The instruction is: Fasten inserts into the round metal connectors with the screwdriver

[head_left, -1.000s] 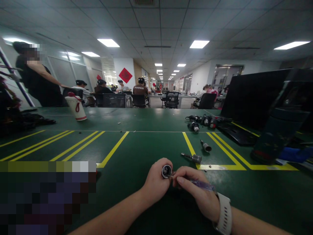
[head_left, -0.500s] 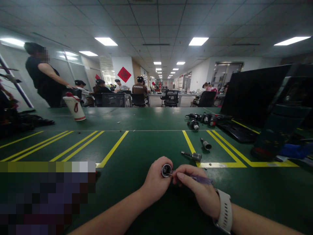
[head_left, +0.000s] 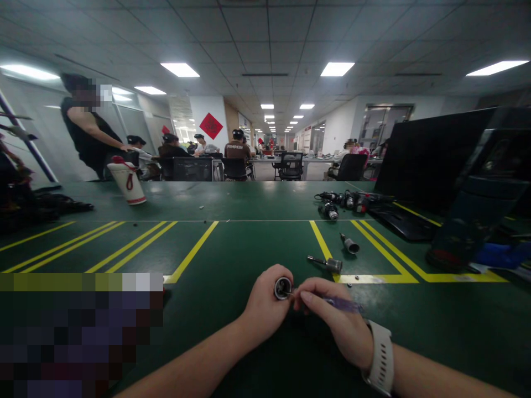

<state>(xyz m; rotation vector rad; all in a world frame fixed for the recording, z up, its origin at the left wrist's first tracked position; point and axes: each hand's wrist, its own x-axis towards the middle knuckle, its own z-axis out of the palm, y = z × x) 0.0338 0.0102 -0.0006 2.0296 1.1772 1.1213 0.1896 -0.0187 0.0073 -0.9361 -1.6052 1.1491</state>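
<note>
My left hand (head_left: pixel 264 308) is wrapped round a hollow metal cylinder (head_left: pixel 277 287), its open round end facing me. Inside the cylinder are dark parts too small to make out. Between the thumb and fingers of my right hand (head_left: pixel 338 318) is a thin screwdriver (head_left: pixel 343 304) with a clear purplish handle. Its narrow metal shaft points left, with the tip at the cylinder's open end. Just beyond my right hand lies a metal socket-like piece with a thin stem (head_left: pixel 334 266). Another such piece (head_left: pixel 350 245) rests farther back.
Small nut-like bits (head_left: pixel 357 277) lie by the yellow tape. Several dark metal tool parts (head_left: pixel 330 211) are grouped farther back, beside a black tray (head_left: pixel 409 225). A dark bottle (head_left: pixel 468 226) and black screen (head_left: pixel 427 166) stand right, a white cup (head_left: pixel 129 183) left. Pixelation covers the lower left.
My hands, the cylinder and the screwdriver keep almost the same place. At the far left, a standing person has shifted to the right.
</note>
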